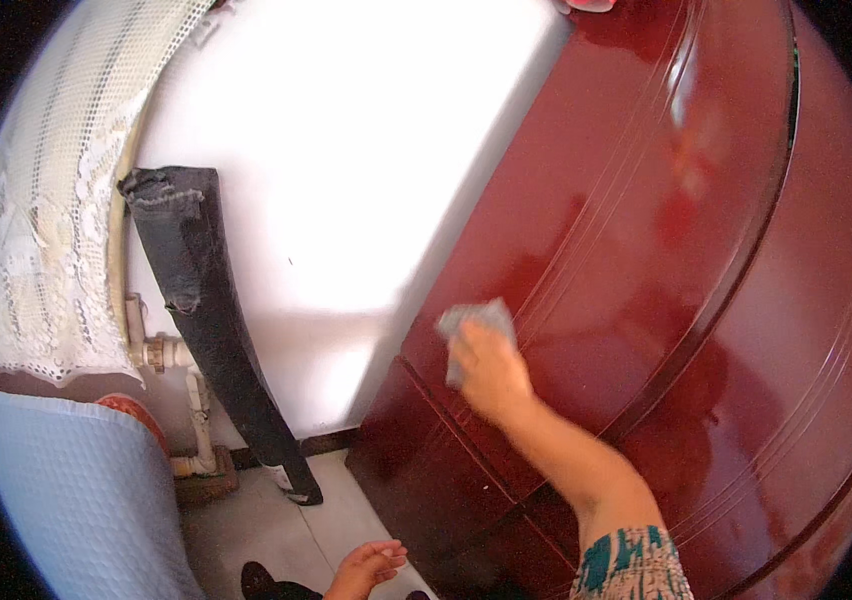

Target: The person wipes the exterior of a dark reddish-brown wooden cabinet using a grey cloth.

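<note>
My right hand (489,372) presses a small grey cloth (476,322) flat against the glossy dark red door of a wooden cabinet (666,250), near the door's left edge. My forearm reaches up from the lower edge, with a teal patterned sleeve (631,565) at the elbow. My left hand (366,568) hangs low at the bottom of the picture, fingers loosely spread, holding nothing and touching nothing.
A white wall (346,180) stands left of the cabinet. A dark narrow board (211,320) leans against it. White pipes with a brass valve (161,352) run near the floor. A white lace cover (36,220) and a light blue padded surface (76,500) fill the left. The floor is pale tile (276,530).
</note>
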The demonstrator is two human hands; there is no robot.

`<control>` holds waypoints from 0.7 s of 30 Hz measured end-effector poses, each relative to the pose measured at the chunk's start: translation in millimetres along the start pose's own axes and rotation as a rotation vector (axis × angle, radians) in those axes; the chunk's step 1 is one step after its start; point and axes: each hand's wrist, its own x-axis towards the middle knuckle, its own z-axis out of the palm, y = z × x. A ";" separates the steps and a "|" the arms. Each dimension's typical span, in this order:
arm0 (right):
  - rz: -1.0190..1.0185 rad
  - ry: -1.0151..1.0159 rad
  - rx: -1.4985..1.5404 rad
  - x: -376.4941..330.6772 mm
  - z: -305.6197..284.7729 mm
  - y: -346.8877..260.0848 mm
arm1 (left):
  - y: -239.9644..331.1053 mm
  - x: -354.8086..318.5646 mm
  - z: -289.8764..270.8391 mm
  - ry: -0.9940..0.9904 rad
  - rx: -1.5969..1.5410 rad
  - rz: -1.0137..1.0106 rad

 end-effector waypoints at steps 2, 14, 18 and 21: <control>0.173 0.260 -0.011 13.7 -30.1 53.7 | 11.5 -8.4 3.0 -0.009 -0.017 0.002; 0.314 0.184 -0.198 91.4 -38.7 62.1 | 28.1 -12.4 6.2 -0.020 -0.130 -0.067; 0.088 0.057 -0.184 93.3 -6.7 -7.6 | 30.6 -12.8 4.5 0.033 -0.115 -0.080; -0.092 -0.047 -0.141 83.3 19.8 -51.2 | 33.6 -14.2 6.1 0.045 -0.110 -0.082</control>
